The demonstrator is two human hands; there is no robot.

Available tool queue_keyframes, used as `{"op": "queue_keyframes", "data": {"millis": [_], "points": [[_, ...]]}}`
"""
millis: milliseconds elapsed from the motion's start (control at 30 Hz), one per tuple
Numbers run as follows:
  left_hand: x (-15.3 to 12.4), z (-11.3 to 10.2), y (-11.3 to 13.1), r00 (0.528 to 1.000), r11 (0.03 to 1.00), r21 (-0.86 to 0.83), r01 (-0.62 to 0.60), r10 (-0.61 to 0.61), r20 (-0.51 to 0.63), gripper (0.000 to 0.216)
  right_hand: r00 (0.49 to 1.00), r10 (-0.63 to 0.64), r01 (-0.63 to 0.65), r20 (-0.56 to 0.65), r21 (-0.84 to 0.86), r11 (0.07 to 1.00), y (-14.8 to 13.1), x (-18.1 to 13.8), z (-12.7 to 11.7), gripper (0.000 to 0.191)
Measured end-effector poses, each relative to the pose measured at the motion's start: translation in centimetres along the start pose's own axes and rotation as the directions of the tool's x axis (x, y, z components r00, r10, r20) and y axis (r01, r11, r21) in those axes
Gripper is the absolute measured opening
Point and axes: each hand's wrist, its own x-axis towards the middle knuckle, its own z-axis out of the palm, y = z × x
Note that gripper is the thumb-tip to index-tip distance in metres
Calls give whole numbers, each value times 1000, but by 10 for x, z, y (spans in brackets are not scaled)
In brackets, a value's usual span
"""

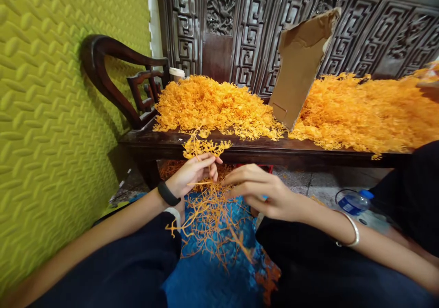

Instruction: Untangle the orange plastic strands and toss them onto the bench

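My left hand (pixel 200 173), with a black band at the wrist, is closed around a small bunch of branching yellow plastic sprigs (pixel 200 147). Their curled tips stick up above the fingers. Just to the right, my right hand (pixel 257 191) reaches toward it with fingers apart, and I see nothing held in it. A tangle of thin orange bare stems (pixel 209 221) lies below both hands, over a blue plastic sheet (pixel 199 276) between my knees. The inner side of my right hand is partly hidden.
A dark carved wooden bench (pixel 247 151) bears a left heap of yellow-orange sprigs (pixel 212 102) and a right heap (pixel 356 111). An upright cardboard piece (pixel 298 70) divides them. Another person's hand (pixel 430 88) is at the right edge. A blue-capped bottle (pixel 355 202) stands on the floor.
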Motion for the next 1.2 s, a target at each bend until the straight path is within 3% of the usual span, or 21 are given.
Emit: {"op": "queue_keyframes", "data": {"millis": [100,167,267,333,500,633,733,900,1067,1200], "points": [[-6,0,2,998,986,162,36,-44,49,19,946,179,-189,-271,-11,982,5,-5,-2,23],[-9,1,3,991,971,231,68,-92,94,22,882,347,-339,-318,84,937,10,-6,1,22],[-11,3,3,976,952,294,82,-137,171,24,812,565,-497,-146,334,801,15,-6,8,36],[-12,2,2,962,939,334,87,-166,216,25,789,614,-530,-9,495,689,16,-6,11,35],[-12,1,1,944,916,382,120,-224,240,25,792,607,-443,70,750,491,17,-7,10,23],[-14,1,1,941,888,439,136,-255,224,27,828,548,-469,121,686,557,19,-9,7,14],[-15,1,1,930,876,457,151,-282,234,29,838,481,-528,256,602,599,18,-10,6,18],[-18,-2,1,897,857,493,152,-329,294,36,798,425,-602,427,552,577,18,-18,1,25],[-20,1,3,822,815,552,179,-432,372,33,763,370,-631,530,484,607,21,-26,-6,27],[-18,8,3,806,806,572,148,-434,403,33,743,306,-632,596,471,616,20,-27,-14,28]]}}
